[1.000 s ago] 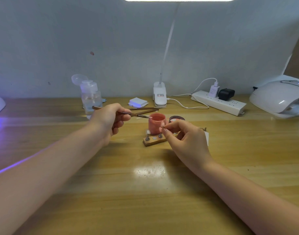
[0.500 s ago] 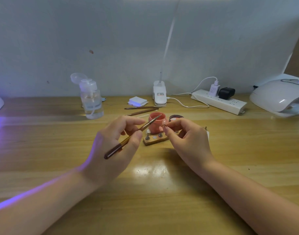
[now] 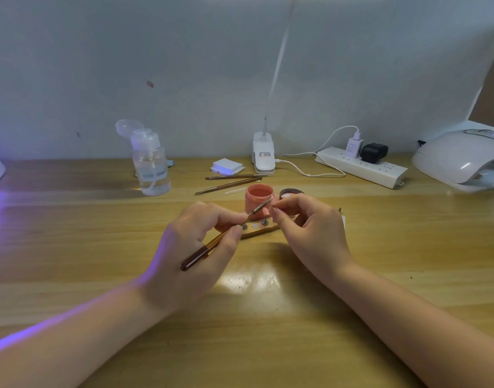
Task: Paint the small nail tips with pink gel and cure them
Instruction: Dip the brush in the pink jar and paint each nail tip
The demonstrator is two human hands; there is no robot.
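Observation:
My left hand (image 3: 195, 245) grips a brown-handled gel brush (image 3: 212, 242), its bristle end pointing up and right. The brush tip meets a small nail tip (image 3: 271, 199) that my right hand (image 3: 310, 231) pinches between thumb and forefinger. Just behind them stands an open pink gel jar (image 3: 257, 198), with its dark lid (image 3: 289, 193) lying to the right. A small wooden holder block (image 3: 258, 230) with metal pegs sits on the table between my hands, partly hidden by my fingers.
Two spare brushes (image 3: 229, 184) lie behind the jar. A clear pump bottle (image 3: 150, 163) stands at the back left, white pads (image 3: 227, 166) and a clip lamp base (image 3: 264, 155) at the back middle, a power strip (image 3: 360, 166) and white curing lamp (image 3: 464, 158) at the right.
My left hand came down from beside the jar toward me, turned the brush so its handle points at me, and brought the bristles to the nail tip. My right hand barely moved.

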